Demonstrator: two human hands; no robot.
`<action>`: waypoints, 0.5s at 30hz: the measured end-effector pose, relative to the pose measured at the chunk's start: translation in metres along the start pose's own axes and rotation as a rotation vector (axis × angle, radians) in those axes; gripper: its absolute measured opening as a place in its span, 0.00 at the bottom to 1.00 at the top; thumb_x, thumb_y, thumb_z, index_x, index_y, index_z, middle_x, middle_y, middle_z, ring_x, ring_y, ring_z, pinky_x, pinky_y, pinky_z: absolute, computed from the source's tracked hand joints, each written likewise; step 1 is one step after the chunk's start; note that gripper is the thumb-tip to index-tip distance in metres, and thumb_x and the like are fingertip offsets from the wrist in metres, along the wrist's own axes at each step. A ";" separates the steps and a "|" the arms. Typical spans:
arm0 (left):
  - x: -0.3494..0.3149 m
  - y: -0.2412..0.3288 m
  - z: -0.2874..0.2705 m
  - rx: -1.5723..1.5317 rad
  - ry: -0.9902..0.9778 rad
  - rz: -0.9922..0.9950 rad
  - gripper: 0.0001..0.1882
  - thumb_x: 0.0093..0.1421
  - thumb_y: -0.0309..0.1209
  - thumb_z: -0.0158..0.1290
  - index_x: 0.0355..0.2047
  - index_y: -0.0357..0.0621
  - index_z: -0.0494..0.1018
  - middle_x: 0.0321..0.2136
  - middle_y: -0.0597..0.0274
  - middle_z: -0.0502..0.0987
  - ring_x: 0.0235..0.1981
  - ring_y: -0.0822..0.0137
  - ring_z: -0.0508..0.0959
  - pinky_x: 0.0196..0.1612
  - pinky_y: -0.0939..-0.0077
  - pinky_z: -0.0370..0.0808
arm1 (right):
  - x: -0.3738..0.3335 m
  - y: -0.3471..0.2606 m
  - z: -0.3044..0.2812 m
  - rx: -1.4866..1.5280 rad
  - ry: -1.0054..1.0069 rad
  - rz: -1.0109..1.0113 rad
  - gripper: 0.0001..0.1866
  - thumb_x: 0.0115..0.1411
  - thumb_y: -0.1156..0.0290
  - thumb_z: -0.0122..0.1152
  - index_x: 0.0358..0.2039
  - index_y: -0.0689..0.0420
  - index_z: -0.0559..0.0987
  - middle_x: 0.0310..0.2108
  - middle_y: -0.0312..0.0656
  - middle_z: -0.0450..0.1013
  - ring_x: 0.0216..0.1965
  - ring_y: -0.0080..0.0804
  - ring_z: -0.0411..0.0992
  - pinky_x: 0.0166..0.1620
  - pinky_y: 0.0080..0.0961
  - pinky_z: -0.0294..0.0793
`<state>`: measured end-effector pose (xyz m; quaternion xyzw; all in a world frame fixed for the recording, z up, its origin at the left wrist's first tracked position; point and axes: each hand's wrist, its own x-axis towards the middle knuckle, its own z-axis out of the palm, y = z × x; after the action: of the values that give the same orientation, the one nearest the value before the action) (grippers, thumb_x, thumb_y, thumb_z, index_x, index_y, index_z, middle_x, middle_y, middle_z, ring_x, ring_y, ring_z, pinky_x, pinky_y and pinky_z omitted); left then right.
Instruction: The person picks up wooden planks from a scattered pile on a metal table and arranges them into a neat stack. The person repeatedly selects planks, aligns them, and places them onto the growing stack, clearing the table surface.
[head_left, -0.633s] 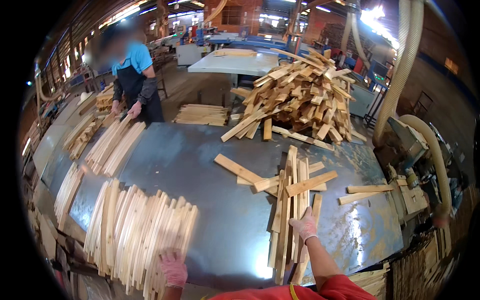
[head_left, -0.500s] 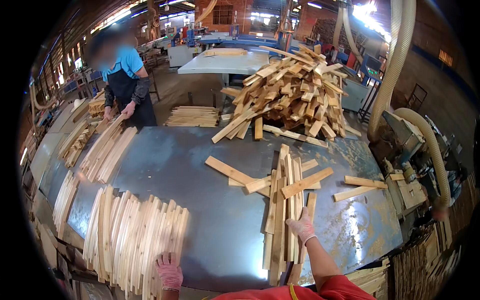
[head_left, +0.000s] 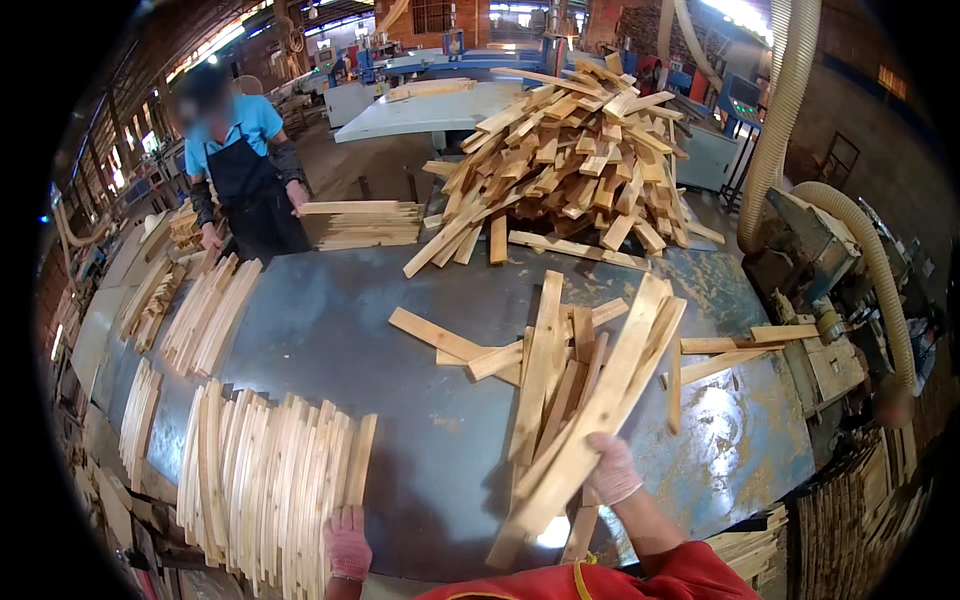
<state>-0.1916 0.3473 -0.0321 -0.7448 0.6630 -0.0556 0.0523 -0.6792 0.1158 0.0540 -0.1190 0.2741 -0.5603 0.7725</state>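
My right hand, in a pale pink glove, is closed around a couple of long wooden strips. They are raised slantwise above the table, their far ends leaning right. Beneath and beside them, loose wooden strips lie crossed on the metal table. My left hand, in a pink glove, rests at the near right end of a tight row of strips. Its fingers are stretched out flat against the last strip and grip nothing.
A tall heap of wooden strips stands at the table's far side. At far left, a co-worker in a dark apron holds a strip over a low stack. A machine with ribbed hoses borders the right edge.
My right hand has lifted a couple of strips off the pile and tilted them rightward. The left hand has shifted slightly right. The co-worker has swung a strip over to the low stack.
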 end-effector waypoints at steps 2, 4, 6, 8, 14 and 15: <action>0.001 0.012 -0.021 -0.200 -0.128 -0.138 0.39 0.61 0.31 0.58 0.72 0.42 0.62 0.62 0.46 0.73 0.62 0.43 0.74 0.63 0.46 0.72 | -0.008 0.046 0.010 -0.118 0.046 0.016 0.31 0.54 0.78 0.67 0.60 0.66 0.75 0.51 0.54 0.80 0.53 0.54 0.80 0.61 0.50 0.82; 0.034 0.034 -0.055 -0.478 -0.421 -0.533 0.38 0.63 0.34 0.58 0.73 0.41 0.61 0.63 0.40 0.73 0.57 0.38 0.78 0.58 0.44 0.76 | -0.011 0.069 0.031 -0.294 0.081 0.081 0.34 0.55 0.78 0.67 0.64 0.63 0.72 0.51 0.53 0.80 0.51 0.50 0.80 0.57 0.46 0.83; 0.006 0.033 -0.005 -0.395 -0.119 -0.342 0.26 0.63 0.35 0.58 0.60 0.42 0.72 0.50 0.43 0.81 0.47 0.40 0.84 0.50 0.45 0.82 | -0.013 0.096 0.062 -0.497 0.106 0.192 0.37 0.57 0.78 0.67 0.68 0.61 0.68 0.50 0.51 0.79 0.49 0.46 0.80 0.53 0.41 0.83; 0.003 0.030 0.003 -0.431 -0.225 -0.363 0.19 0.61 0.37 0.59 0.49 0.41 0.75 0.45 0.44 0.80 0.46 0.38 0.83 0.50 0.44 0.81 | -0.017 0.135 0.078 -0.634 0.110 0.272 0.40 0.59 0.78 0.67 0.72 0.58 0.65 0.50 0.49 0.79 0.47 0.42 0.80 0.50 0.37 0.84; -0.026 0.008 -0.034 -0.659 -0.172 -0.471 0.18 0.64 0.40 0.53 0.49 0.42 0.74 0.47 0.41 0.81 0.47 0.36 0.81 0.51 0.45 0.79 | -0.047 0.285 0.067 -1.033 0.073 0.324 0.59 0.57 0.77 0.73 0.81 0.60 0.43 0.59 0.60 0.74 0.54 0.44 0.77 0.57 0.29 0.76; -0.028 0.000 -0.038 -0.651 -0.184 -0.485 0.18 0.64 0.40 0.53 0.50 0.42 0.74 0.47 0.41 0.81 0.48 0.37 0.81 0.51 0.45 0.79 | -0.045 0.323 0.044 -1.190 0.074 0.387 0.60 0.57 0.74 0.74 0.80 0.61 0.44 0.60 0.62 0.73 0.57 0.48 0.76 0.60 0.32 0.76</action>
<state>-0.2001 0.3745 0.0047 -0.8588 0.4439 0.2131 -0.1415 -0.4062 0.2631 -0.0554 -0.4573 0.5824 -0.1658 0.6514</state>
